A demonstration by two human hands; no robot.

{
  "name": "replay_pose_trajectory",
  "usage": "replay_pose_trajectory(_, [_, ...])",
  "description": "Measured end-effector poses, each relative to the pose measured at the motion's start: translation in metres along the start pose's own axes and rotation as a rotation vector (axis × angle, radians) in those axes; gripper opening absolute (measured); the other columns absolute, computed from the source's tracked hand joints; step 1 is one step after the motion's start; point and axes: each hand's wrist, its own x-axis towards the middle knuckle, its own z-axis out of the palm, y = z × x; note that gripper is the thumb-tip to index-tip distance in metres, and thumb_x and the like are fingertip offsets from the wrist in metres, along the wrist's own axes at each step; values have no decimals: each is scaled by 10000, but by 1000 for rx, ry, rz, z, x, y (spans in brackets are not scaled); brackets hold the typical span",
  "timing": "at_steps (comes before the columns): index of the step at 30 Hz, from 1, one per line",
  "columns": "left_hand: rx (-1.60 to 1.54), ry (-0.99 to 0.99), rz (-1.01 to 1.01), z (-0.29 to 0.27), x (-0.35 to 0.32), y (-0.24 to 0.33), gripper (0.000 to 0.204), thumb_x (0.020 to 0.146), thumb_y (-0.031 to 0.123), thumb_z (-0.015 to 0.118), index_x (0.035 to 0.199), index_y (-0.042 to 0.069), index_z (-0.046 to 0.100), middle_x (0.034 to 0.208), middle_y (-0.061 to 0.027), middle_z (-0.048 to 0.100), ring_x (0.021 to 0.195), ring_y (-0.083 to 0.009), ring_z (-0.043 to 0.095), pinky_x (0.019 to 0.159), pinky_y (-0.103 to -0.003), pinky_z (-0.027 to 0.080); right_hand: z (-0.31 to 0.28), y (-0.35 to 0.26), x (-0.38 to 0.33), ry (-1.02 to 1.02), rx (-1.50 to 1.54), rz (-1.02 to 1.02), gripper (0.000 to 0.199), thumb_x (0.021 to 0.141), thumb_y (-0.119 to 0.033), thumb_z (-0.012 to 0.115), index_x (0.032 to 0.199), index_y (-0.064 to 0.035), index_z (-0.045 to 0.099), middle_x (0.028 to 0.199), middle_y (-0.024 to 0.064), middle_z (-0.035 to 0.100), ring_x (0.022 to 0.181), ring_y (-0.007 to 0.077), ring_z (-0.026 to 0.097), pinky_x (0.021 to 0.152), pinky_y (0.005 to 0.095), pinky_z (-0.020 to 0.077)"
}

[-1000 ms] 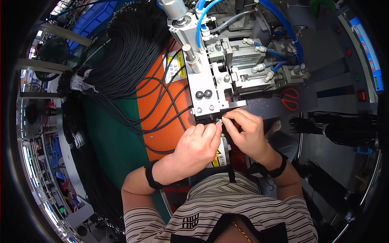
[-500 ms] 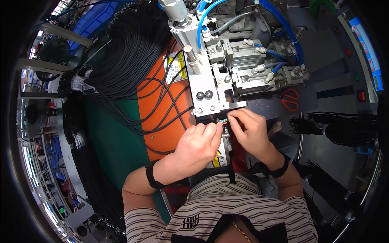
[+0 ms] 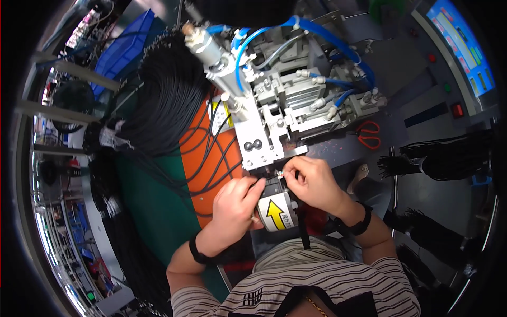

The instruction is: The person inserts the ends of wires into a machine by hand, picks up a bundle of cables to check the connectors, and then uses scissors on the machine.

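My left hand [image 3: 234, 205] is closed beside the left edge of a small silver block with a yellow-arrow label [image 3: 275, 211]. Thumb and forefinger press together near the block's dark top; whatever they grip is hidden. My right hand [image 3: 313, 185] pinches at the front of a metal press machine [image 3: 257, 138], on the block's right side. A tiny whitish bit [image 3: 280, 174] shows at its fingertips, too small to name. Black cables [image 3: 224, 180] run over an orange panel towards the machine's front, close to my left hand.
A large bundle of black cables [image 3: 171, 100] lies at the left. Blue air hoses [image 3: 338, 41] arch over the machine. Red-handled scissors [image 3: 369, 135] lie on the right, below a lit screen [image 3: 465, 50]. More cable bundles [image 3: 449, 158] hang at far right. A blue crate [image 3: 124, 50] stands behind.
My hands have come down and slightly apart. The coloured wire ends between my fingertips no longer show. My left hand moved left, uncovering the arrow label. The whole view has shifted a little.
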Motion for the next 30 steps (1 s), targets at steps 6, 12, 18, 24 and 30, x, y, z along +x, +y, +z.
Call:
replay_pose_trajectory(6, [282,197,38,10,-27,-5,465,745,117,716,1180,-22,634,1074,-125,621,901,-276,615,789,-379,495,-2,-9,-11,116,-113,-48,91,826,-52,728,879,-12,666,751,107,651,590,230,640,534,311,496])
replay_pose_trajectory(12, [20,85,-157,12,-26,6,342,805,98,715,1117,-26,652,914,-127,656,756,-263,641,683,-354,497,14,-50,-27,-136,95,-301,156,834,-54,737,977,-16,688,864,119,672,687,263,674,598,317,536])
replay_pose_trajectory(18, [-277,143,-54,4,6,-4,210,841,44,707,1039,-6,660,778,-130,643,622,-279,628,572,-349,485,16,-21,-21,49,229,-241,193,896,-105,698,1070,-27,669,921,102,686,692,203,676,588,285,526])
replay_pose_trajectory(24, [-505,228,-131,13,11,10,143,853,-30,700,993,-18,677,783,-120,659,635,-229,639,571,-309,508,10,-23,-26,-14,1042,379,158,964,-18,612,1104,34,663,912,85,699,650,102,633,540,210,474])
replay_pose_trajectory(30, [-540,216,-199,17,15,13,114,864,-39,684,976,-25,669,775,-117,653,623,-214,634,551,-304,495,2,-12,-25,-55,979,426,200,1032,-97,530,1086,41,665,897,98,694,592,93,607,494,197,430])
